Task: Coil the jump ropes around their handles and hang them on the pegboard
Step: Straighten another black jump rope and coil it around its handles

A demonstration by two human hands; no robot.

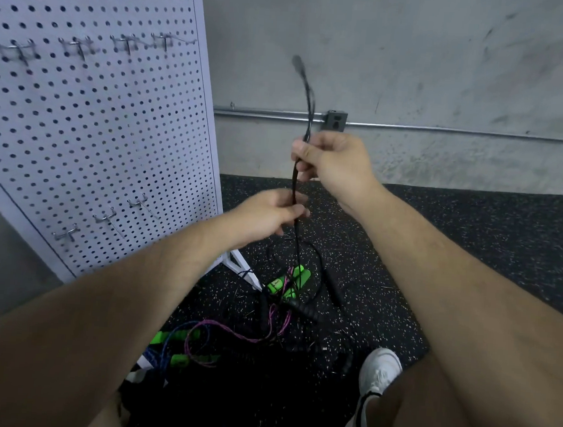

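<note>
Head view: right hand (335, 162) curling tight around black jump rope (294, 181), blurred end sticking up above fist. Left hand (270, 214) gripping same rope just below, fingers curled. Rope trailing down to tangle of green-handled ropes (277, 284) lying on speckled floor mat (439, 231), near foot of pegboard (97, 117) standing left of hands.

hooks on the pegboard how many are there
7. Four hooks in the upper row, three in the lower row of the pegboard. More may lie beyond the frame's left edge.
</note>
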